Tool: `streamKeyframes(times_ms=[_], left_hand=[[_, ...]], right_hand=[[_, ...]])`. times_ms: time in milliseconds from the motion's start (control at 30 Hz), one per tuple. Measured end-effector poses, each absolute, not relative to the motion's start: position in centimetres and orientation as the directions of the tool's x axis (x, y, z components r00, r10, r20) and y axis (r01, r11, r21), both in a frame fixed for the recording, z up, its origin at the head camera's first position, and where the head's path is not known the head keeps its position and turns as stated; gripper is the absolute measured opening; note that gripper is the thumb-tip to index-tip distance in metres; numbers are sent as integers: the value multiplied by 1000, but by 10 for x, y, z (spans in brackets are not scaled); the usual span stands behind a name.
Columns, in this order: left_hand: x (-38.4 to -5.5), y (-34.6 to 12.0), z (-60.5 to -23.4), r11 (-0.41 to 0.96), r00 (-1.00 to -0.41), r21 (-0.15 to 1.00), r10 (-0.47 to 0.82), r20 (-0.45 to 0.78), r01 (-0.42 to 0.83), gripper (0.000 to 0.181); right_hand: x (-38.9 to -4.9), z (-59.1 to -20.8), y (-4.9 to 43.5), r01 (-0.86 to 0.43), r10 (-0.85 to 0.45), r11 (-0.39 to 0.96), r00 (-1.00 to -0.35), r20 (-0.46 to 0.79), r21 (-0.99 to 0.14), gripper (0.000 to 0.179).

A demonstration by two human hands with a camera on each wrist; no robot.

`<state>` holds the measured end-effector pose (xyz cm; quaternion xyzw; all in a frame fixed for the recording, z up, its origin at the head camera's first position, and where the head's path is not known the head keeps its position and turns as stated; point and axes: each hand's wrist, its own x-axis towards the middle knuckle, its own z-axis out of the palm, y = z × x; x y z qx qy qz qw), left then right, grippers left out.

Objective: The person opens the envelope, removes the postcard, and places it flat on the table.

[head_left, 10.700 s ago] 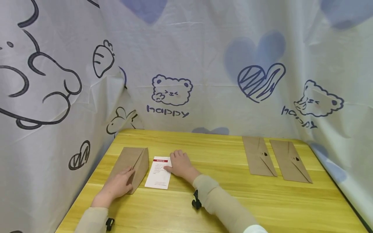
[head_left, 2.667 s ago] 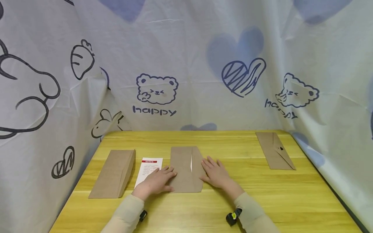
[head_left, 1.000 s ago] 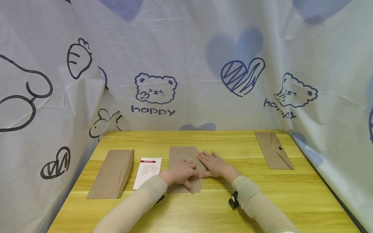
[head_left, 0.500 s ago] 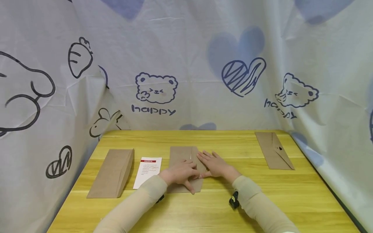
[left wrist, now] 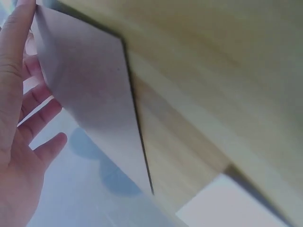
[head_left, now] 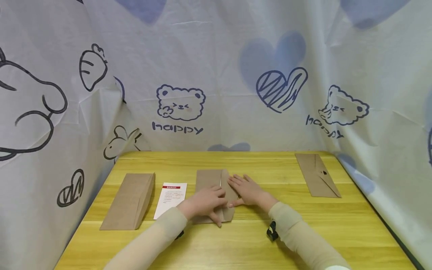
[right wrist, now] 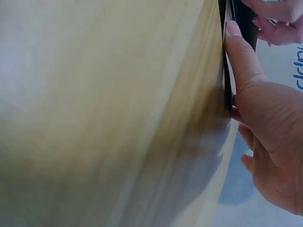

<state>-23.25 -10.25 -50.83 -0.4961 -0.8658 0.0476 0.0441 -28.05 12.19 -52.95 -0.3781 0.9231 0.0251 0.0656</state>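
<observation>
In the head view a brown paper envelope (head_left: 206,177) lies in the middle of the table, a narrow pale slit along its lengthwise seam. My left hand (head_left: 204,201) rests across its lower half, fingers toward the seam and thumb stretched near the bottom edge. My right hand (head_left: 249,192) lies along the envelope's right side, fingers straight on its edge. The left wrist view has the envelope (left wrist: 90,71) beside my loosely spread left hand (left wrist: 21,113). In the right wrist view my right thumb and hand (right wrist: 272,127) meet the envelope's edge, seen nearly edge-on.
Left of the middle envelope lies a white printed card (head_left: 171,198) with a red band. Farther left sits another brown envelope (head_left: 126,202), its right side raised. One more envelope (head_left: 317,174) with a small black mark lies at the back right. Printed cloth (head_left: 222,75) surrounds the wooden table (head_left: 290,225).
Since the oldest frame, one of two right-hand envelopes has come to the middle, and both hands have moved onto it. Lately the left hand crossed to the seam, then shifted slightly left.
</observation>
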Motion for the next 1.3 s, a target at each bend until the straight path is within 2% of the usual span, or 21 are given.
streamKeyframes(times_ms=[233, 367, 500, 767, 967, 1167, 1300], left_hand=[[-226, -111, -509, 518, -511, -98, 855, 87, 850, 61], [-225, -114, -508, 521, -511, -78, 851, 125, 850, 60], [-223, -116, -506, 526, -514, -73, 847, 135, 847, 59], [-222, -120, -507, 539, -530, -28, 835, 147, 842, 59], [-222, -122, -511, 538, -529, -10, 832, 169, 843, 60], [-224, -121, -516, 532, -523, -14, 836, 166, 846, 61], [-225, -119, -514, 533, -524, -16, 837, 160, 846, 61]], right_hand=[[-287, -528, 121, -746, -744, 666, -666, -59, 20, 92], [-291, -531, 122, -779, -778, 626, -626, -39, 23, 96], [-294, -531, 122, -816, -812, 575, -578, -77, 62, 94], [-297, -520, 112, -870, -848, 463, -490, -204, 167, 76], [-295, -520, 111, -869, -840, 481, -495, -224, 116, 73], [-293, -527, 118, -843, -830, 538, -531, -171, 3, 73], [-293, -529, 121, -828, -823, 561, -554, -128, -24, 73]])
